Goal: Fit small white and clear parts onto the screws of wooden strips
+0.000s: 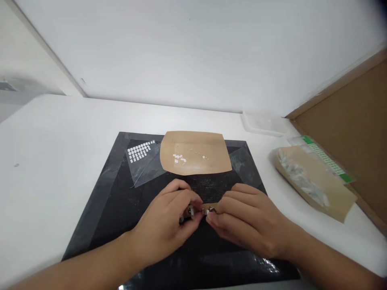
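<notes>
Over the black mat (111,209), my left hand (169,217) is closed, its thumb and fingertips pinching a small part (189,212) with metal and white pieces. My right hand (248,217) is closed beside it, fingertips on another small metal and white piece (211,210). A narrow tan strip shows between the two hands; whether the pieces are joined is too small to tell. Beyond the hands lies a brown paper sheet (205,149) with small white bits on it. A clear sheet with rows of white stickers (139,151) lies to its left.
At the right, a brown paper (335,197) holds a heap of small clear and white pieces (302,179), beside a green and white card (329,159). A clear plastic tray (264,124) stands at the back right. A brown panel (350,129) borders the right side.
</notes>
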The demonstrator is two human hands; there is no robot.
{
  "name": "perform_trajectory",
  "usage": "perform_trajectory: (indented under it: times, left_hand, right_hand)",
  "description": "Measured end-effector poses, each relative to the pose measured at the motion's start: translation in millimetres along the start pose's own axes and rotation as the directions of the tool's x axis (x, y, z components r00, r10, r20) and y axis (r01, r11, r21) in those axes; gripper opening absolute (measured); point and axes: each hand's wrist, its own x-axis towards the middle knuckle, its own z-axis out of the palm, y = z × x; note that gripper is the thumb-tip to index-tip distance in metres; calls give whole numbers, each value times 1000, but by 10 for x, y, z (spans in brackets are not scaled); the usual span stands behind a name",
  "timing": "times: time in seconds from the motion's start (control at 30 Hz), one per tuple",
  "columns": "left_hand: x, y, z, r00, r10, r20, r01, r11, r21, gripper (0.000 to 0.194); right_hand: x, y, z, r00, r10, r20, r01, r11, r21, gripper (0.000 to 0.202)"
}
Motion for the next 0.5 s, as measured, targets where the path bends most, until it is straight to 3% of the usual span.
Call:
perform_trajectory:
  times: [0.27, 0.5]
  left_hand:
    - [-2, 3, -4, 1000, -21, 11, 21, 1000, -11, 21]
    - [16, 24, -2, 999, -33, -1, 33, 999, -15, 14]
  right_hand:
    - [42, 26, -65, 993, -49, 107, 46, 998, 32, 20]
    - [-47, 54, -58, 1000, 17, -5, -17, 1000, -13, 5]
